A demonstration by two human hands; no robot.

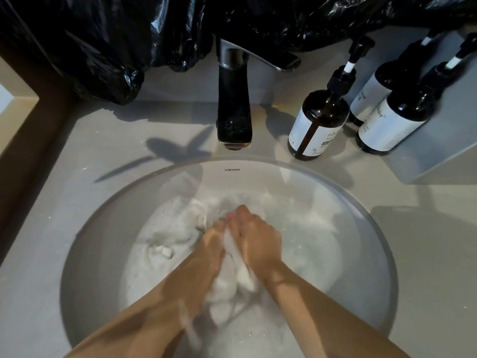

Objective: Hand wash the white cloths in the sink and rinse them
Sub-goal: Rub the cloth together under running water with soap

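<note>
Fingers first: the right hand's fingertips (241,215) are bunched together and curled in; the right hand (258,239) grips a wad of white cloth (232,257) along its inner side; the left hand (213,245) comes in from the other side and looks clamped on the same wad, though it's smeared with motion blur so I can't make out each finger; no gap between the two hands up at the tips, cloth squeezed between the palms lower down.

That cloth trails down into the cloudy, soapy water (317,228) toward the wrists; a second cloth (175,228) lies bunched and half sunk just to the left, nobody touching it.

Going outward: round sink (361,210) filled partway; faucet (234,107) above it with nothing running out that I can see; pump bottles (317,125) on the countertop (77,151) to the right; black plastic (103,47) draped across the back.

My read on progress: mid-scrub on one piece; the water's milky, so rinsing looks not yet started; the bunched one at the left probably needs its turn too, then fresh water for everything.
</note>
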